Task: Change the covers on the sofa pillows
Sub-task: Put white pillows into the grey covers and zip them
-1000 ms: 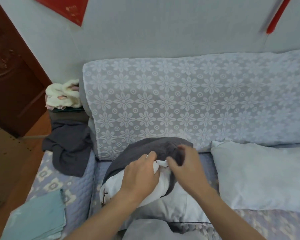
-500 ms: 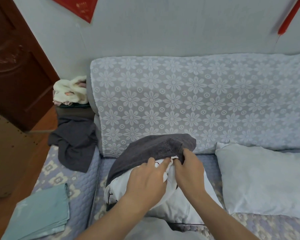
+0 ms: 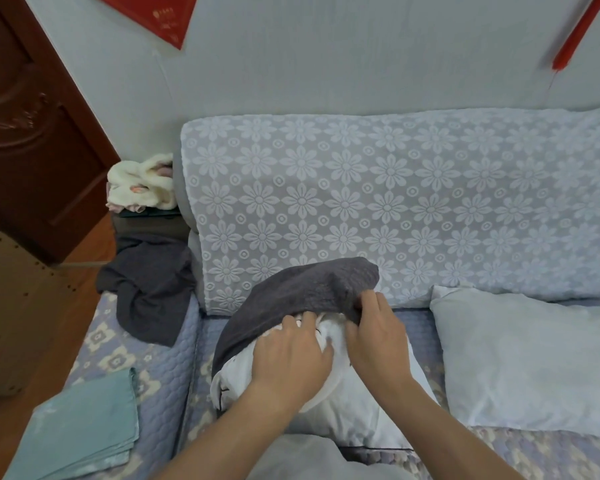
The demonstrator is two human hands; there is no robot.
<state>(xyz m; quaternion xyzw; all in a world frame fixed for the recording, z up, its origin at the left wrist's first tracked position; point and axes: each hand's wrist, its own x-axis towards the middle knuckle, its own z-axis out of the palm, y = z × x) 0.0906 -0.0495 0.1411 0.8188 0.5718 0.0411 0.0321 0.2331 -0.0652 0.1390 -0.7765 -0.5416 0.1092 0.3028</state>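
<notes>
Sofa (image 3: 395, 209): backrest draped in lace with a flower pattern, seat in quilted patterned fabric. Bare pillow (image 3: 534, 362) lies flat on the seat at right, long axis left-right. Centre seat: white pillow (image 3: 357, 407) half inside the grey cover (image 3: 291, 296). Far end is in the cover, near end sticks out toward the camera; long axis runs roughly front-back, tilted up against the backrest. Cover opening faces the camera. Second grey cover (image 3: 149, 289) is crumpled over the left armrest. Folded teal cloth (image 3: 80, 431) sits on the left seat, near corner. Cream plush bundle (image 3: 142, 183) sits beyond the armrest. Red paper (image 3: 160, 15) on the wall top left has gold writing, too small to read. Left hand (image 3: 288, 358): grip closed, pinching white pillow fabric at the cover's edge. Right hand (image 3: 378, 341): grip closed on the cover's hem, thumb under, fingers over.
</notes>
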